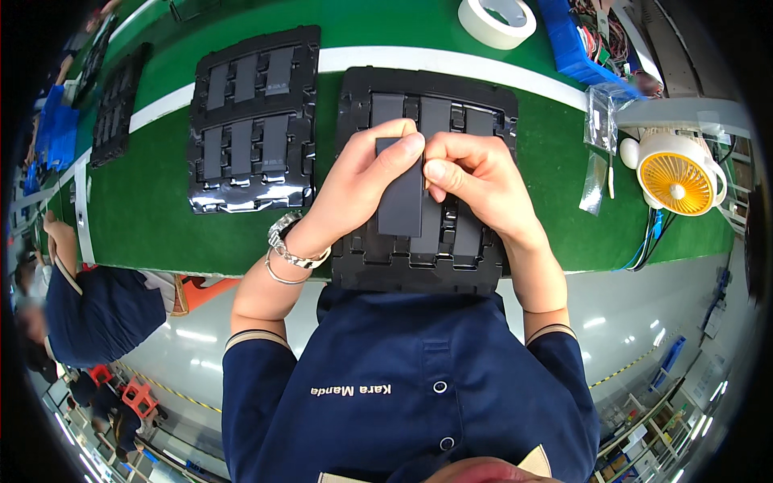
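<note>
A dark grey, flat rectangular block point(400, 208) is tilted up over a black moulded tray point(378, 278) in front of me. My left hand point(362, 181) grips the block near its upper end, thumb on its face and fingers behind. At the block's upper right edge, my right hand point(483, 177) is closed in a pinch, thumb against curled fingers. Whatever lies between those fingertips is too small or hidden to make out. More dark grey blocks point(468, 235) lie in the tray's slots beneath my hands.
Left of my tray, another black tray point(302, 121) holds similar blocks, with a further tray point(121, 101) beyond. White tape roll point(475, 28), blue bin point(564, 48) of wires, clear plastic bags point(594, 181) and a white-yellow fan point(676, 181) occupy the right side. A co-worker point(105, 314) is at left.
</note>
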Motion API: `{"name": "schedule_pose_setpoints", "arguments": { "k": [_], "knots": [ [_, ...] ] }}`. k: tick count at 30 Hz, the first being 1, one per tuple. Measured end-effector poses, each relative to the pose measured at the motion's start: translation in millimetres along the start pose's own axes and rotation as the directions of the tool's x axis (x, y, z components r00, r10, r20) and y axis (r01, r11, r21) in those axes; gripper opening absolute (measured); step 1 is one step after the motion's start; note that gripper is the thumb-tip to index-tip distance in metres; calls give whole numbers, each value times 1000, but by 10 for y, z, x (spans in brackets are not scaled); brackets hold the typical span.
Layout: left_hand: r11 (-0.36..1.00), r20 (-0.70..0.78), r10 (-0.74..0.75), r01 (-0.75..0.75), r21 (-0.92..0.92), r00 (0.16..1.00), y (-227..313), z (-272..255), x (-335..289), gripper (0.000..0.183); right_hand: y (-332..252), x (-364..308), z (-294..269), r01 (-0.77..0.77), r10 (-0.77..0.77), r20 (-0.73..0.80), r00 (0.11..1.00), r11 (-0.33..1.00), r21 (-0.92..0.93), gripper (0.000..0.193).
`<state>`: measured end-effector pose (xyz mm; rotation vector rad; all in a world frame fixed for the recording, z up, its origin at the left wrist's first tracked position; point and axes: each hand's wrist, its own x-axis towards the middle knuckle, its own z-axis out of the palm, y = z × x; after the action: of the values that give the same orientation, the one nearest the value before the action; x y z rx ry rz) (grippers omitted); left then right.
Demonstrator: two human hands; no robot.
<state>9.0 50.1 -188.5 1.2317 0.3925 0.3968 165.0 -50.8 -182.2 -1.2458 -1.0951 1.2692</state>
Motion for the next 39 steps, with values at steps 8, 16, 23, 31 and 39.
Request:
{"name": "schedule_pose_setpoints", "arguments": {
  "k": [8, 16, 23, 31, 39],
  "knots": [
    [988, 60, 40, -48, 147, 997, -51, -156, -65, 15, -63, -257, -476, 2, -163, -391, 906, 925, -381, 13],
    [564, -145, 66, 83, 822, 987, 18, -117, -598, 32, 69, -472, -555, 20, -395, -152, 906, 400, -916, 40],
    [341, -79, 323, -38, 939, 943, -155, -44, -569, 39, 122, -302, -530, 60, -386, -31, 922, 223, -973, 41],
    [344, -77, 261, -18, 939, 962, -235, 27, -760, 60, 103, -582, -195, 90, -371, -23, 928, 286, -954, 39],
    [306, -141, 193, 77, 949, 971, -272, 201, -905, 65, 123, -671, 175, 301, -324, 165, 932, 431, -851, 50]
  ]
}}
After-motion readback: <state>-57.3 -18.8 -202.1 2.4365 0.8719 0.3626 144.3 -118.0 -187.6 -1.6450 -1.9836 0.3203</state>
